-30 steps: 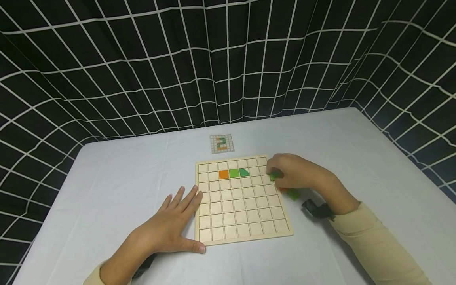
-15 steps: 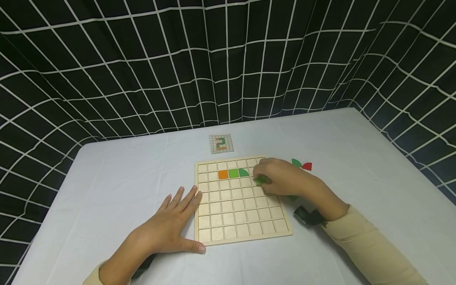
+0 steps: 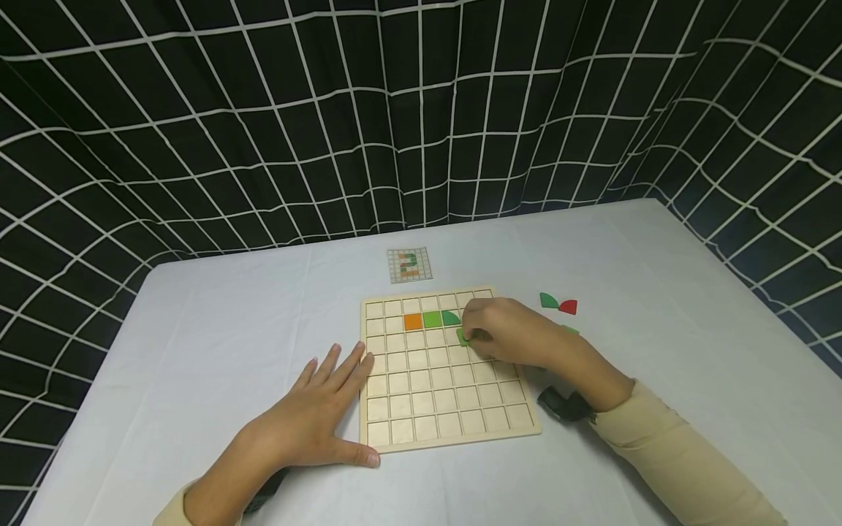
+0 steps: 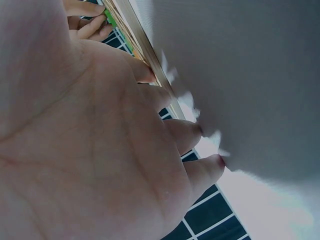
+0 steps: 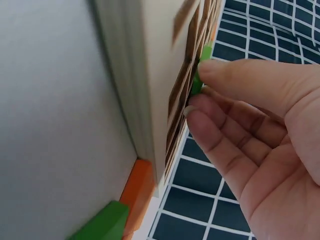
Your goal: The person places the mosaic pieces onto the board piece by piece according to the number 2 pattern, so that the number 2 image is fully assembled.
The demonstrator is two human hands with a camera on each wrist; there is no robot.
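A pale wooden grid board lies on the white table in the head view. In its second row sit an orange square tile, a light green square tile and a dark green quarter-round tile. My right hand pinches another green tile over the cells just below and right of that row; the fingers hide part of it. In the right wrist view this green tile is between thumb and fingers, close to the board. My left hand lies spread, fingertips and thumb at the board's left edge.
A small pattern card lies behind the board. Right of it are a green quarter-round tile and a red one. The right wrist view shows an orange block and a green block beside the board edge.
My right hand has carried the green tile leftward from the board's right edge to over its grid. The loose green and red quarter-rounds came into sight. My left hand has stayed put.
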